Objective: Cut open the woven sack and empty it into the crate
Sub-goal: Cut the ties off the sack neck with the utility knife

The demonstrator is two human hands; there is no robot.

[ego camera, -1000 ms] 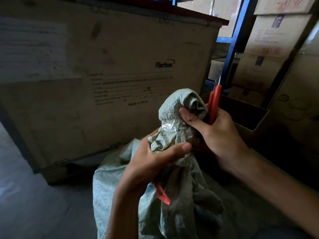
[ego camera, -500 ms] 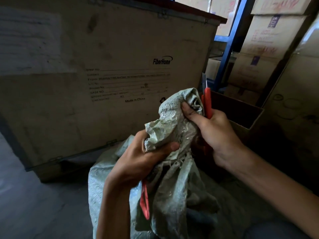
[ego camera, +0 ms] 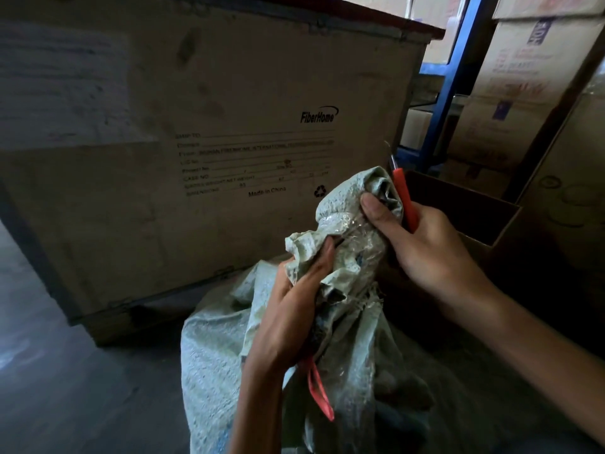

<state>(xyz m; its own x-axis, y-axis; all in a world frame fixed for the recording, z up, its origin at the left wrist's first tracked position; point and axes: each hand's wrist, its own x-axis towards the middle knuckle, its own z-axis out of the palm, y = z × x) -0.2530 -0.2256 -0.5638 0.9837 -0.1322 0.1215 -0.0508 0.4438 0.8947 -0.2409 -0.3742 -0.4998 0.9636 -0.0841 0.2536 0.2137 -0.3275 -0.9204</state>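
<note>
A pale green woven sack (ego camera: 222, 365) stands on the floor, its neck bunched and wrapped in clear tape. My left hand (ego camera: 291, 309) grips the bunched neck from the left, and a red strap (ego camera: 319, 393) hangs below that hand. My right hand (ego camera: 422, 247) pinches the top of the neck with its thumb and also holds a red-handled cutter (ego camera: 404, 198), blade pointing up. An open brown cardboard box (ego camera: 504, 221) sits just behind my right hand.
A large wooden crate marked FiberHome (ego camera: 203, 142) fills the left and centre, close behind the sack. Blue shelf uprights (ego camera: 455, 77) and stacked cardboard boxes (ego camera: 523, 93) stand at the right. Dark floor (ego camera: 65, 388) lies at the lower left.
My left hand has shifted its grip on the bunched neck, and the red strap swings below it. The right hand stays at the top with the cutter.
</note>
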